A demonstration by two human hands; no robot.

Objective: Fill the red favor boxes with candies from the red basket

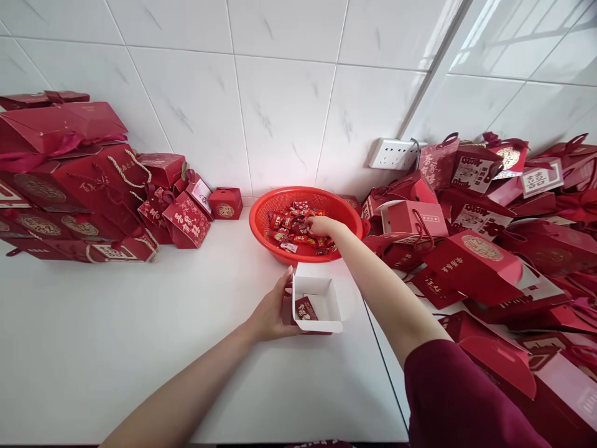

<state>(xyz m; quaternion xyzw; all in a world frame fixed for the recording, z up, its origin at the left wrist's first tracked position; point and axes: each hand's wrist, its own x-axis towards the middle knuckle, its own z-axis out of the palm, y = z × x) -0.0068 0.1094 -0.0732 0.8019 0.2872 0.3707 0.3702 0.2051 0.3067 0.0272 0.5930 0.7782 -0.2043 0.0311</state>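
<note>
In the head view, my left hand [273, 314] grips the left side of a small open candy box [329, 305], red outside and white inside. The box stands on the white table with its flaps up, and one red-wrapped item [306, 308] lies in it. Just behind it is a red plastic basket [261, 239] holding many red-wrapped candies [298, 230]. My right hand [323, 226] reaches into this basket, its fingers closed together among the candies. What the fingertips hold, if anything, is hidden.
Red gift boxes and bags [60, 186] are stacked at the left. More red boxes [480, 261] are heaped at the right beyond a table seam. One small red box [226, 203] stands against the tiled wall [284, 112]. A white power strip [394, 154] leans there too.
</note>
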